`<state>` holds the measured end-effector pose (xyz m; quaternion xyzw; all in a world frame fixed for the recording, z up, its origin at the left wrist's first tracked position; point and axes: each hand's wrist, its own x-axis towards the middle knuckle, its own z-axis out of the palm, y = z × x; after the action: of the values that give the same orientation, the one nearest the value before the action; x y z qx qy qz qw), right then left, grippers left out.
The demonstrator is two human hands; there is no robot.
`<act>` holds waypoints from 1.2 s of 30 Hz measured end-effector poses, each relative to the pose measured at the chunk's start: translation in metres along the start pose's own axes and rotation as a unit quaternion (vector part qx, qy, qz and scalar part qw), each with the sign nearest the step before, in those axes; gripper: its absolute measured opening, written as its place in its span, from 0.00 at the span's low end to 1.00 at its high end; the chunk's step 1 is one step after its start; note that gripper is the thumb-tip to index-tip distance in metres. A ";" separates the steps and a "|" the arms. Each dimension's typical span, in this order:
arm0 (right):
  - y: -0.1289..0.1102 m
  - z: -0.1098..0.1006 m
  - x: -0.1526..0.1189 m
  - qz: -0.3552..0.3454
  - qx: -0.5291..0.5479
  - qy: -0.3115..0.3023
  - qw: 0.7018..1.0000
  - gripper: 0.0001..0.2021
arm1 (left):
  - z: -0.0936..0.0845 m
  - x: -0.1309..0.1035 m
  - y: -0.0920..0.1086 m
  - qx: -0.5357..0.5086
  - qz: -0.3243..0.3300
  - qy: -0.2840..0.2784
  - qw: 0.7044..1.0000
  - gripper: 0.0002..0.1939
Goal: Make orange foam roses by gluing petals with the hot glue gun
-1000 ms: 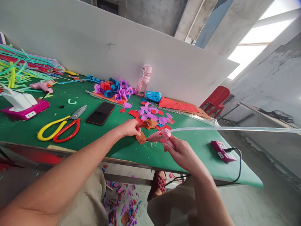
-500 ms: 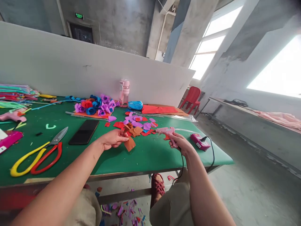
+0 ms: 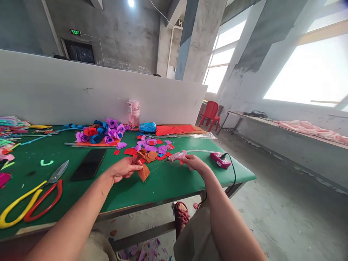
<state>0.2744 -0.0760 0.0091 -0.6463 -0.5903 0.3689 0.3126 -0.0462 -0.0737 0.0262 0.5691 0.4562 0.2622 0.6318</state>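
Worn on the head, looking forward and down over the green table [image 3: 165, 185] from pretty close up, but wide enough to catch the sandal [image 3: 182, 216] below and concrete wall [image 3: 127, 40] way back.

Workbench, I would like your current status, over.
Left hand pinching brown paper piece. Right hand gripping pink glue gun. Loose petals close beyond; scissors aside, clear of hands.

Daylight from the windows [image 3: 312, 69] at right burns out to white, with a small lamp [image 3: 131, 3] glaring overhead, while the green table [image 3: 163, 181] stays evenly lit (soft shadows only) and wide-angle distortion stretches the edges.
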 end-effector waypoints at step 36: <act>-0.092 0.088 -0.038 -0.230 -0.035 -0.117 0.965 0.11 | 0.011 -0.014 0.030 0.091 0.064 0.000 0.994 0.12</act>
<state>0.1496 -0.1066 0.0436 -0.4559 -0.7680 0.3395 0.2952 -0.0373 -0.0844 0.0578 0.6522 0.4404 0.2595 0.5597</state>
